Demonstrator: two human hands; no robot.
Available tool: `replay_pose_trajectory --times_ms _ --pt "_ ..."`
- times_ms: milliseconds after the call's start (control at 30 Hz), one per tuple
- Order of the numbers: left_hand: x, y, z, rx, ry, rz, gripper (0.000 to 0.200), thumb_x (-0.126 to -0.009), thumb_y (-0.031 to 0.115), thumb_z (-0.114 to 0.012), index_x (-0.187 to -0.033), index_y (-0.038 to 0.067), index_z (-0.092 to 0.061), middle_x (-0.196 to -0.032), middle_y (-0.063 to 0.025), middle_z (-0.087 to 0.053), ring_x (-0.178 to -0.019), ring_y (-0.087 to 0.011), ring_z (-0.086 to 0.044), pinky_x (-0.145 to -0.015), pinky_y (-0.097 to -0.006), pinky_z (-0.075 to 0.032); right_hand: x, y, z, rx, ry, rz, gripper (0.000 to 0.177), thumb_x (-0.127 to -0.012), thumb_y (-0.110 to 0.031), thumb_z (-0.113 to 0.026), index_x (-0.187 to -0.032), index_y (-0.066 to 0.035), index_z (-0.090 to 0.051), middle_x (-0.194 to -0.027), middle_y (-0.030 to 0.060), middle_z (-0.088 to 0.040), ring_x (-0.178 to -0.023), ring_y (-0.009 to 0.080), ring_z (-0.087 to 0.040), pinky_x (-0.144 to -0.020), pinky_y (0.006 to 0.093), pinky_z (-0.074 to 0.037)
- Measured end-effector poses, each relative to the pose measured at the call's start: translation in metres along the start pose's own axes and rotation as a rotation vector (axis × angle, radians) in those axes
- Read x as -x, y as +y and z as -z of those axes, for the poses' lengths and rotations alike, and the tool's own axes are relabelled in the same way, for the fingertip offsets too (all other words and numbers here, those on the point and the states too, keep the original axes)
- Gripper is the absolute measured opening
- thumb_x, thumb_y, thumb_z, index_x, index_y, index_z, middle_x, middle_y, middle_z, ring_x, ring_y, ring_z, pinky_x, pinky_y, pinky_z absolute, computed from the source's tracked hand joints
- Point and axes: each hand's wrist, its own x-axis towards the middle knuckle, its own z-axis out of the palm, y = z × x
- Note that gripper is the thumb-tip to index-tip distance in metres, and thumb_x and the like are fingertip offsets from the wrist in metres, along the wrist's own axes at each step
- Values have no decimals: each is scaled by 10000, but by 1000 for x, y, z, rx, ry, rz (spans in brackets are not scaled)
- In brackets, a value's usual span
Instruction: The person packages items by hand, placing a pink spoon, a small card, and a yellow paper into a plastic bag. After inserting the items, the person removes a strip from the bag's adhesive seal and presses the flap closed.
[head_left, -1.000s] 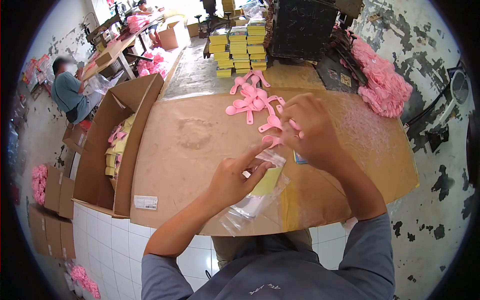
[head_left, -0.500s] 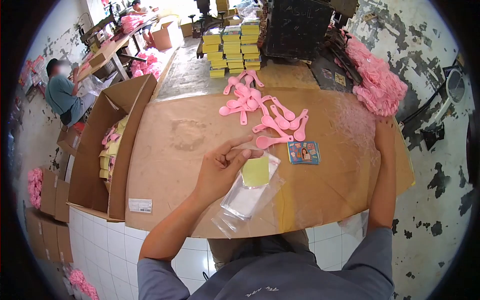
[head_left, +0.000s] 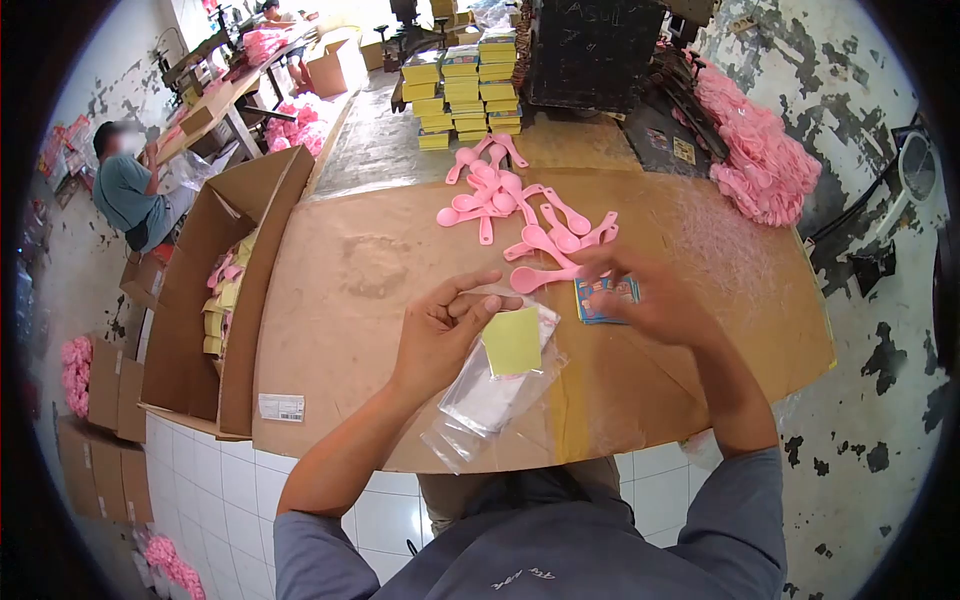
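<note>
My left hand [head_left: 445, 325] is closed, thumb against fingers, at the top of a clear plastic bag [head_left: 485, 395]. A yellow square card [head_left: 513, 342] shows just below my fingertips, apparently inside the plastic; more clear bags lie beneath it on the cardboard. My right hand [head_left: 650, 300], blurred by motion, hovers over a small stack of blue printed cards [head_left: 592, 308], partly covering it. Its thumb and fingers are apart, with nothing visible between them. Beyond both hands lies a loose pile of pink plastic spoons [head_left: 490, 190].
A long cardboard box [head_left: 235, 330] with yellow cards and pink pieces stands at the left. Tall card stacks [head_left: 460, 95] rise at the back, beside a dark board [head_left: 585, 60]. A pink heap [head_left: 765, 150] sits at the back right. A person [head_left: 135, 195] works at the far left.
My right hand has swung in from the table's right side to the printed card stack. My left hand keeps its hold on the bag, almost unmoved.
</note>
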Motion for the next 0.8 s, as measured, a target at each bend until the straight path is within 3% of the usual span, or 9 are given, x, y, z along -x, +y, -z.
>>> replay_pose_trajectory --times_ms 33,233,333,633,800 --pt "0 -3 1 9 1 -3 341 -1041 102 -619 -1338 -60 -579 -1091 -160 -768 -1031 -159 -722 -888 -292 -584 -5 -9 -18 -49 -42 100 398 -907 -169 -759 -1271 -47 -656 -1085 60 -696 -935 150 -644 -828 325 -514" --pt "-2 -11 9 1 36 19 340 -1031 102 -641 -1328 -54 -591 -1097 -152 -764 -970 -141 -716 -854 -267 -580 -27 13 -62 -406 -132 -68 318 -952 -113 -724 -1229 22 -649 -1010 31 -648 -925 94 -608 -788 262 -497" --pt "-3 -4 10 106 -5 76 325 -1029 109 -640 -1302 -64 -609 -1138 -176 -745 -1068 -191 -707 -954 -333 -568 -29 17 -58 -505 -134 -112 266 -965 -87 -706 -1202 23 -659 -1015 30 -643 -919 85 -603 -807 245 -496" --pt "-2 -6 9 -47 39 189 248 -1008 115 -678 -1203 -32 -719 -1094 -104 -763 -953 -118 -697 -828 -270 -570 -25 25 -59 -537 -34 -115 204 -972 -71 -694 -1153 23 -702 -1148 74 -701 -1029 119 -662 -882 275 -530" --pt "-1 -10 9 -52 55 99 227 -988 81 -693 -1190 -9 -743 -1092 -87 -770 -917 -103 -693 -802 -252 -561 -24 26 -54 -572 -47 -163 178 -957 -53 -705 -1122 12 -727 -1060 45 -722 -1010 109 -663 -890 271 -526"
